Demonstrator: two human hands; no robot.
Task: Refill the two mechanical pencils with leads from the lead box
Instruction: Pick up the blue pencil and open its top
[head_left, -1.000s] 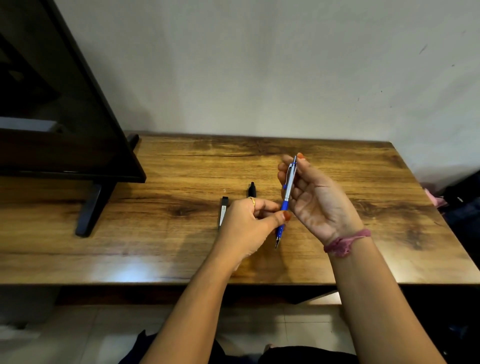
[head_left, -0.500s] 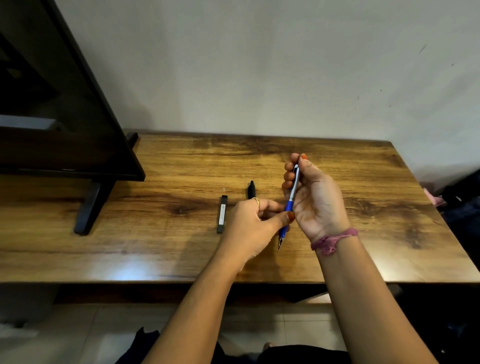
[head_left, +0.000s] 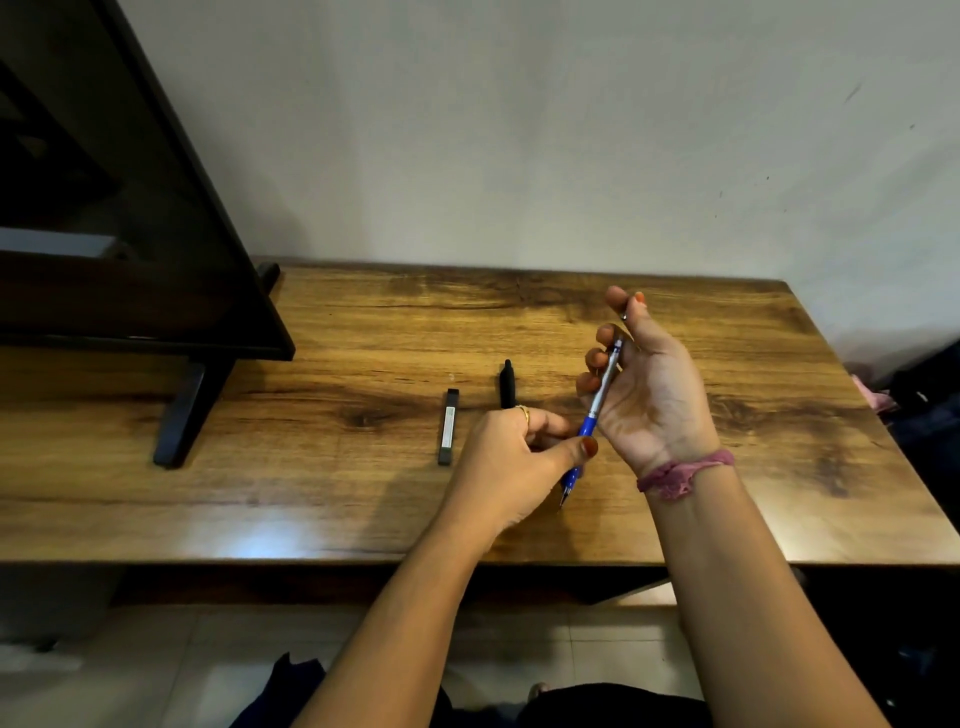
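Left hand (head_left: 511, 457) pinches the blue pencil (head_left: 592, 421); right hand (head_left: 644, 384) curls around its barrel, pinching the cap (head_left: 625, 315). Lead box (head_left: 449, 426) label unreadable at nine o'clock.

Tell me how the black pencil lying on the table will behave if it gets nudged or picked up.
The black pencil looks like a slim, round barrel lying flat on the smooth wooden table, so a sideways nudge would probably roll it. It seems rigid and likely light, easy to pinch. Any clip that might stop a roll is not visible, and the left hand hides its near end.
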